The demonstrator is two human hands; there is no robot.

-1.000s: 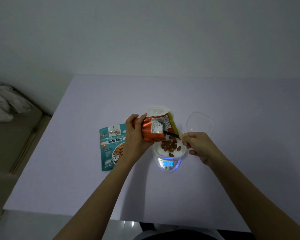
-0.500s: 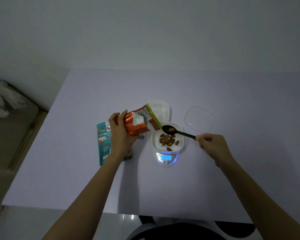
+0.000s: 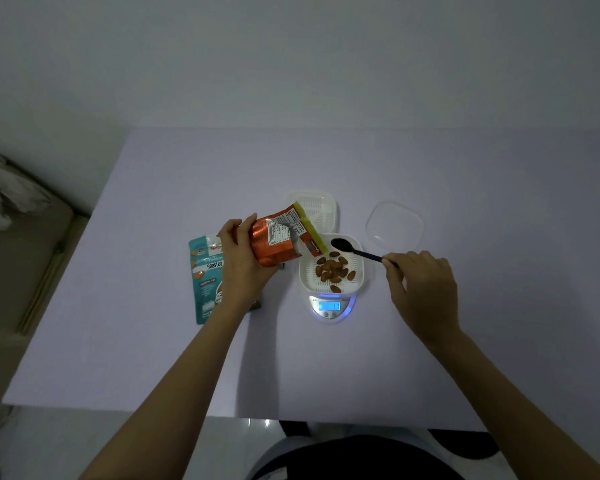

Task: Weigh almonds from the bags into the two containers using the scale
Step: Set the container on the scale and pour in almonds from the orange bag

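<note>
An orange bag (image 3: 278,242) is gripped by the left hand (image 3: 243,261), the fingers (image 3: 232,227) curled round it, and is held tilted with its top end toward the white container (image 3: 361,268) on the scale (image 3: 331,306). A black spoon (image 3: 354,251) is pinched at its handle end by the right hand (image 3: 423,282), its bowl held over the container's far rim, just beside the bag. Almonds (image 3: 331,270) are seen lying in the container. A second container (image 3: 321,209) is set behind, a clear lid (image 3: 394,225) to its right. A teal bag (image 3: 203,278) is laid flat on the tabletop (image 3: 465,341), partly under the left hand.
</note>
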